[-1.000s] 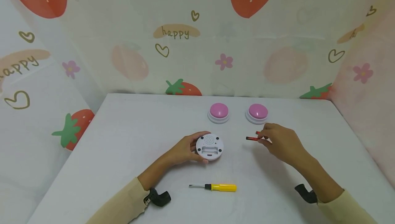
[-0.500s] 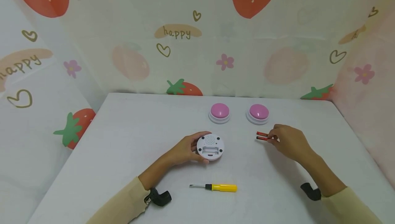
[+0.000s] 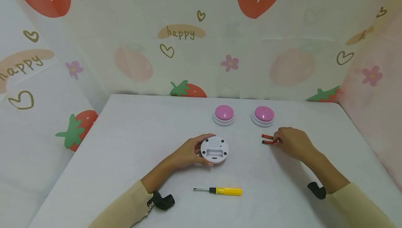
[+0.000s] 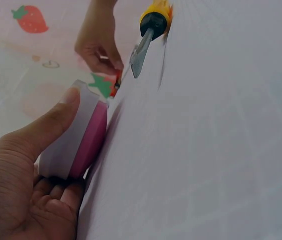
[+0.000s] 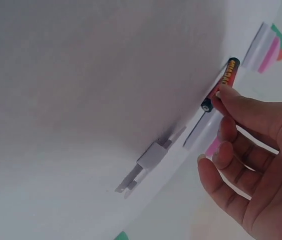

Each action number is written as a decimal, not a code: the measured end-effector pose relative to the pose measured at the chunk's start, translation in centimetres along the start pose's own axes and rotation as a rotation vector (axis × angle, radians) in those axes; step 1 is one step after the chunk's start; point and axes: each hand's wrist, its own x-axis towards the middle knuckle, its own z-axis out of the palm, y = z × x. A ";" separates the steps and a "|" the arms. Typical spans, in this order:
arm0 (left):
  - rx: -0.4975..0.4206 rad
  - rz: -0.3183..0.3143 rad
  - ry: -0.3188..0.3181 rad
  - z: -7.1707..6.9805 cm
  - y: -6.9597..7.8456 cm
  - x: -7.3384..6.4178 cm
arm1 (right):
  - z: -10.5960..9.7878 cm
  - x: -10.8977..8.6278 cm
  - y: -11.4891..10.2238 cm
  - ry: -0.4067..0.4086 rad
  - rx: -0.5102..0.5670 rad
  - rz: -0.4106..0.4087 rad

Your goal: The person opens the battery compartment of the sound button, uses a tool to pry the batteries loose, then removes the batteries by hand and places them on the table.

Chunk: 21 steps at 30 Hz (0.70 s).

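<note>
On the worktop [image 3: 141,125], the left hand [image 3: 190,153] grips the round white device [image 3: 214,147], its battery slot [image 3: 214,153] facing up, probably for steady access; to this hand's right, the right hand [image 3: 293,144] pinches red batteries [image 3: 267,137].

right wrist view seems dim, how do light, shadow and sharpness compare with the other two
Head view: brightest, with a soft shadow on the white tabletop beneath the right forearm; left wrist view: greyer, the printed red strawberry soft-edged; right wrist view: darkest toward upper left, paler lower down, though lettering on the red-and-black cylindrical battery shows.
</note>
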 end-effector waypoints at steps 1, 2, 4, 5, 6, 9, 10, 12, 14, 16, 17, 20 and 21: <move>-0.002 -0.001 -0.001 0.0 0.0 0.0 | 0.0 0.1 0.0 -0.010 -0.002 0.005; -0.003 -0.002 -0.001 0.0 0.0 0.0 | 0.0 0.1 0.0 -0.017 -0.004 0.007; -0.007 -0.001 -0.002 0.0 0.1 0.0 | 0.1 0.2 0.2 -0.030 -0.010 0.011; -0.009 -0.001 -0.002 0.0 0.2 0.0 | 0.2 0.2 0.2 -0.032 -0.013 0.011; -0.008 -0.001 -0.002 0.0 0.2 0.0 | 0.2 0.2 0.2 -0.032 -0.015 0.011; -0.004 -0.004 -0.001 0.0 0.2 0.0 | 0.4 0.2 0.3 -0.026 -0.021 0.005; -0.002 -0.005 -0.001 0.0 0.2 0.0 | 0.4 0.2 0.3 -0.023 -0.022 0.002; 0.002 -0.007 0.000 -0.1 0.1 0.0 | 0.4 0.2 0.3 -0.019 -0.017 -0.002; 0.001 -0.006 0.000 -0.1 0.1 0.0 | 0.4 0.1 0.4 -0.023 -0.011 0.002; -0.006 -0.005 -0.002 -0.1 0.1 0.0 | 0.3 0.0 0.5 -0.032 -0.001 0.016; -0.008 -0.004 -0.002 0.0 0.1 0.0 | 0.1 0.0 0.6 -0.037 0.001 0.023; -0.010 -0.004 -0.004 0.0 0.1 0.0 | -0.6 -0.4 0.8 -0.044 0.017 0.053; -0.010 -0.005 -0.003 0.0 0.2 0.0 | -0.9 -0.6 0.9 -0.040 0.021 0.057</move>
